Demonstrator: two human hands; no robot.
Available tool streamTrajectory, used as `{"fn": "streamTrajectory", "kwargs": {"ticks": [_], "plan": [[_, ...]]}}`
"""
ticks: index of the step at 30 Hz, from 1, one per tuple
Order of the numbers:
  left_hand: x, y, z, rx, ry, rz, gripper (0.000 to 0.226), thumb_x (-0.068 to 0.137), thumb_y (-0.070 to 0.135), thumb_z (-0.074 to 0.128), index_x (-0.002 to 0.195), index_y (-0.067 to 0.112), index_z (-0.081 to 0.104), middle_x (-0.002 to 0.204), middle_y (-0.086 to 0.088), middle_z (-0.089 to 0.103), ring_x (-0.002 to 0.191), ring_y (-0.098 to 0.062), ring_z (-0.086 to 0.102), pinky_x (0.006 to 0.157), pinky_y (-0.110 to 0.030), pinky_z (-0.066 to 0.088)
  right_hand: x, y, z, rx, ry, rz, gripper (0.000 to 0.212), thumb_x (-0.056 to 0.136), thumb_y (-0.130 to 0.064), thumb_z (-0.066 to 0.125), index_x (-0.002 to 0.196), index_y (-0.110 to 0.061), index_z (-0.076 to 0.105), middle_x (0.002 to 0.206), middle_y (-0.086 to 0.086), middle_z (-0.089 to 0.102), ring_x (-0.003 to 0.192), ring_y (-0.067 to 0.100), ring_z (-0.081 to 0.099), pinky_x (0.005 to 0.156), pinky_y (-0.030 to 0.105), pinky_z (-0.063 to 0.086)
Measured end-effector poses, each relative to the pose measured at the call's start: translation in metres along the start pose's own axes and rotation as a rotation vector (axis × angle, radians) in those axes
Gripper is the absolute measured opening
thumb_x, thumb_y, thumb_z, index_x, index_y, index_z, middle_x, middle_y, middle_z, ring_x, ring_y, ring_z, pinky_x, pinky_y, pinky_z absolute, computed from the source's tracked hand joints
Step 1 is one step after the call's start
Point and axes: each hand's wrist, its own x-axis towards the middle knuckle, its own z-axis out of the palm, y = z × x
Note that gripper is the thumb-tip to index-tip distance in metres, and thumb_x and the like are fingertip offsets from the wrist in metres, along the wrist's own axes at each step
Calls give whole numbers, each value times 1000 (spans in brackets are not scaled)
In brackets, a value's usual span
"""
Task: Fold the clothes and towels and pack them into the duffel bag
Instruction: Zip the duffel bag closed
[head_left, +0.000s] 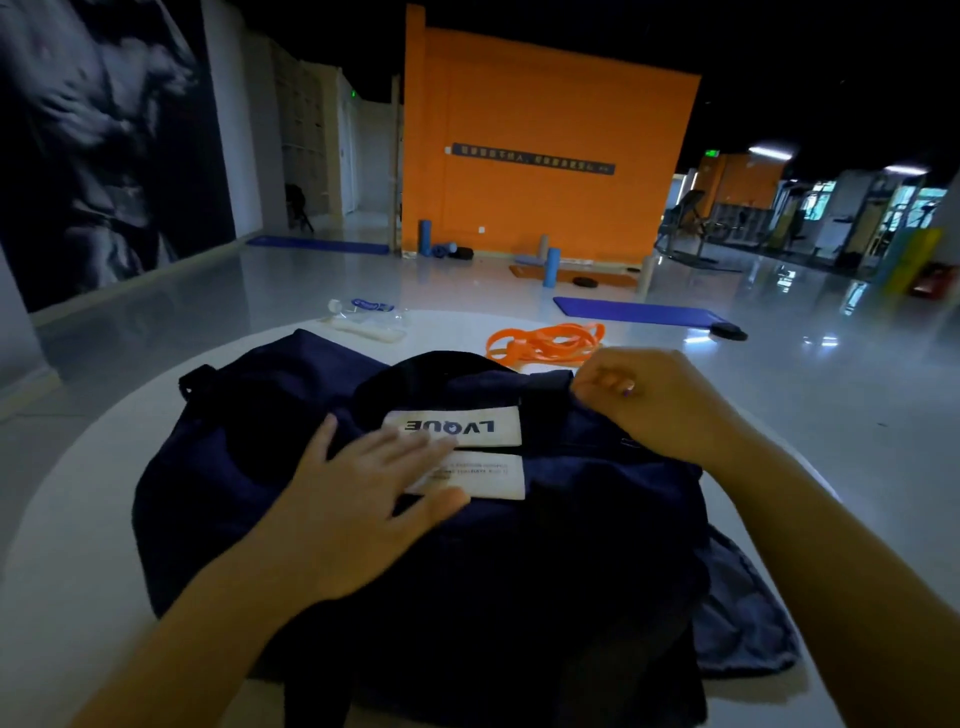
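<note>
Two bare forearms reach in from six o'clock over a round white tabletop (78, 519). Sprawled across most of it lies a dark navy duffel bag (270, 467), soft and slumped, with two white labels (467, 426) on top. At four o'clock a bluish-grey cloth (748, 613) pokes out from under the bag's edge. The left hand (358, 504) rests flat on the bag near its middle, fingers spread and straight, their tips overlapping the labels. The right hand (654, 400) sits at two o'clock of the bag with fingers curled, seemingly pinching something at the bag's top edge, though what exactly is too dim to tell. Beyond the bag, at twelve o'clock, orange bands (545, 340) lie in a tangle; at eleven o'clock lies a clear plastic bottle (363, 312).
</note>
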Motion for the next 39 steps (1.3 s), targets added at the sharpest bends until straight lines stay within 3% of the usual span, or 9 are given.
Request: {"fn": "streamTrajectory", "kwargs": {"ticks": [5,10,20,24,27,29,31,36,39], "plan": [[-13,19,16,127,-6,0,99,54,90,-28,144,54,-5,159,13,-6,147,-9,-7,117,-52,-7,16,20,15,-129,-197,38,27,95,-32,55,122,-30,54,120,-4,59,99,10,51,80,22,39],[-9,9,25,221,47,225,76,84,83,23,136,35,48,139,1,53,127,-19,51,100,-59,41,16,31,24,-49,-240,156,37,94,-30,56,130,-32,46,123,2,59,94,9,50,76,17,36],[31,-53,26,258,17,292,57,93,71,14,141,47,34,147,17,39,136,-8,36,108,-57,23,16,24,31,-154,-186,310,33,93,-27,59,126,-29,51,117,4,62,93,15,55,81,25,41],[51,-81,16,320,-37,173,80,69,81,-20,141,56,4,152,23,1,141,-5,6,112,-61,4,4,1,39,-249,-61,283,29,92,-31,58,121,-25,55,109,2,65,87,16,57,72,24,40],[43,-79,6,209,140,99,46,92,52,44,136,37,48,146,3,44,131,-24,46,103,-68,30,-10,-14,37,-132,-108,197,36,92,-32,59,127,-25,54,107,0,67,84,12,57,68,16,40],[23,-63,5,-46,428,95,31,94,36,54,124,30,62,133,5,57,118,-17,57,101,-43,43,-19,-16,33,-18,-107,184,40,90,-39,60,127,-27,54,99,-5,67,88,11,60,76,17,43],[-6,-14,7,-389,434,83,31,96,52,39,120,45,57,130,25,49,120,10,43,104,-17,33,-25,-13,35,43,22,148,39,84,-50,58,118,-29,59,88,-11,62,83,11,61,78,24,49],[-24,49,64,40,303,158,55,94,67,22,130,36,50,138,2,53,132,-26,45,105,-62,30,-24,-1,56,-69,47,-124,54,84,-60,43,124,-28,59,131,2,54,121,25,50,98,47,42],[-10,22,77,136,312,175,55,96,63,22,130,31,51,129,0,61,125,-29,52,104,-64,31,-25,5,66,-49,26,-144,54,87,-59,38,129,-30,56,143,-2,47,134,22,40,107,57,32]]}}
